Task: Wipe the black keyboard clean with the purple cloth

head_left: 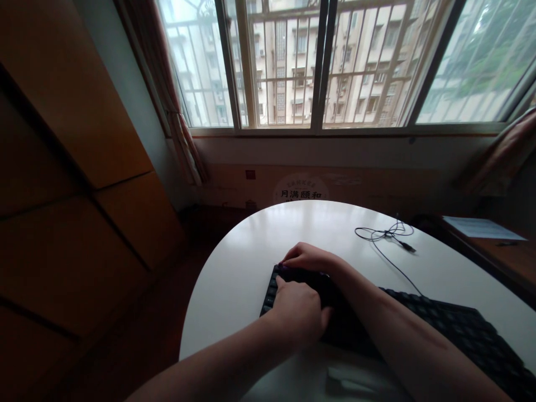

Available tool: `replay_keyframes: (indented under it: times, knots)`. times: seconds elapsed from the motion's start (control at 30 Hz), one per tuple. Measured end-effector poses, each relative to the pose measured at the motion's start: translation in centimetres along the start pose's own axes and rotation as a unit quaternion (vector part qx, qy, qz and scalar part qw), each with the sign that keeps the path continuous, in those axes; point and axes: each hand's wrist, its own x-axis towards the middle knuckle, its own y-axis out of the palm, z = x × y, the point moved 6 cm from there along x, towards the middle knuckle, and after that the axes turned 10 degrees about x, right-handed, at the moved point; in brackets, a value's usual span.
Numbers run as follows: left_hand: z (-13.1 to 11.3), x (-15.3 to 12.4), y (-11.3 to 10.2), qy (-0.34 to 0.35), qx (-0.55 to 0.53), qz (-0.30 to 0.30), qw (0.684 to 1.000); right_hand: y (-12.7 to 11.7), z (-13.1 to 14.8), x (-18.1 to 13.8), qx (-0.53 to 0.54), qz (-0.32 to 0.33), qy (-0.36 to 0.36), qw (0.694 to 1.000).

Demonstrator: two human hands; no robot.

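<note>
A black keyboard (452, 318) lies slantwise across the round white table, partly covered by my forearms. Over its left end is my left hand (297, 310), back upward. Its index finger stretches onto the keys near the far left corner, and the thumb stands apart. My right hand (312, 258) reaches across above it to that same corner. Its fingers are pressed together at the keyboard's edge, where a small dark purplish bit shows. What they pinch is too small to make out.
A thin black cable (387, 233) with a USB plug lies loosely coiled behind the keyboard. Near the front of the table (226, 279) is a pale, blurred object (355, 382). Paper (481, 228) rests on a brown surface at right. A printed cardboard panel (226, 184) stands below the window.
</note>
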Motion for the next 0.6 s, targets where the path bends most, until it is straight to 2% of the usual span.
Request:
replay_keyframes:
  times: [0.23, 0.5, 0.6]
  knots:
    - [0.0, 0.0, -0.1, 0.001, 0.005, 0.005, 1.000, -0.2, -0.2, 0.0, 0.010, 0.003, -0.013, 1.000]
    - [-0.1, 0.1, -0.1, 0.007, 0.007, 0.018, 1.000, 1.2, 0.1, 0.8, -0.007, -0.011, -0.071, 0.997]
    - [-0.1, 0.2, -0.1, 0.008, 0.006, 0.008, 1.000, 0.9, 0.5, 1.3, -0.010, -0.052, -0.105, 0.993]
